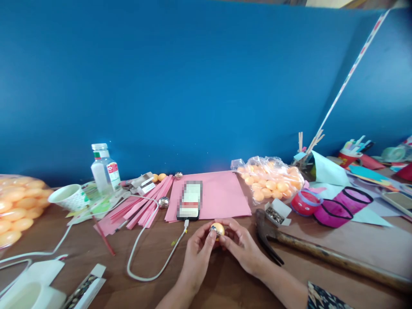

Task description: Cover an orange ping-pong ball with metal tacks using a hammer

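Over the near middle of the table, an orange ball point(220, 228) like a ping-pong ball is held between my two hands. Shiny metal pieces, apparently thumbtack heads, cover part of its left side. My left hand point(200, 251) grips that side, its thumb against the metal. From the right, my right hand point(240, 244) closes its fingers round the ball. Just beyond my hands a phone point(189, 199) with a blurred screen lies on pink paper point(225, 195), a white cable point(141, 234) at its end. A silver-covered ball point(163, 202) rests left of the phone.
A hammer point(322, 249) lies to the right, beside an open box of tacks point(277, 212). Bags of orange balls stand at the back right point(270, 178) and far left point(19, 210). A glass bottle point(104, 171), paper cup point(69, 196) and another tack box point(85, 289) are left.
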A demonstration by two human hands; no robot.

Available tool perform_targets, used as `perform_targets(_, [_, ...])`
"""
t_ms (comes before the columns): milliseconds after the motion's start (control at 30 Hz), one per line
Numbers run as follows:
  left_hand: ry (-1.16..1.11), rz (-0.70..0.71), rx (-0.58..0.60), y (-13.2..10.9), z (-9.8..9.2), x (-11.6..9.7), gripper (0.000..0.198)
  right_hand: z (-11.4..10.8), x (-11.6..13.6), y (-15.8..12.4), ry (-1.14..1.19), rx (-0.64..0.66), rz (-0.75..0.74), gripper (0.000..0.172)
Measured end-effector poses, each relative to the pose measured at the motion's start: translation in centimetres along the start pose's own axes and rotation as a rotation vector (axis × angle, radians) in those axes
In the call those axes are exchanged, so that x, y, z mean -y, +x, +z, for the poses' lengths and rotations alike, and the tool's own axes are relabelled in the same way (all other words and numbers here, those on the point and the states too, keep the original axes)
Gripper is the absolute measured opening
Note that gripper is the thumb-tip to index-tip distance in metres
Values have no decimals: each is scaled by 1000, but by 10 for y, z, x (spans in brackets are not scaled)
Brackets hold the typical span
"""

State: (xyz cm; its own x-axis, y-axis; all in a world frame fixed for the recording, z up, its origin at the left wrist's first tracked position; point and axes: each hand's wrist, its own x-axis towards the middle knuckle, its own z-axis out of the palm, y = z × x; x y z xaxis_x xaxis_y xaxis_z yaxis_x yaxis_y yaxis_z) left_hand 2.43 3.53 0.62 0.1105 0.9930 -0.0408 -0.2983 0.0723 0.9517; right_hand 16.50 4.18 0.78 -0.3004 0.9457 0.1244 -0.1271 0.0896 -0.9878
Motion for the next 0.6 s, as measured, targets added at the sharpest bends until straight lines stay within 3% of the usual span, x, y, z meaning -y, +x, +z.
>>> perform_targets(267, [-8,-18,49,1,1,-3,34,-1,2,2,104,-28,26,30])
perform_targets(600, [35,4,35,1,0,-3,39,-5,-1,4,323,34,104,31])
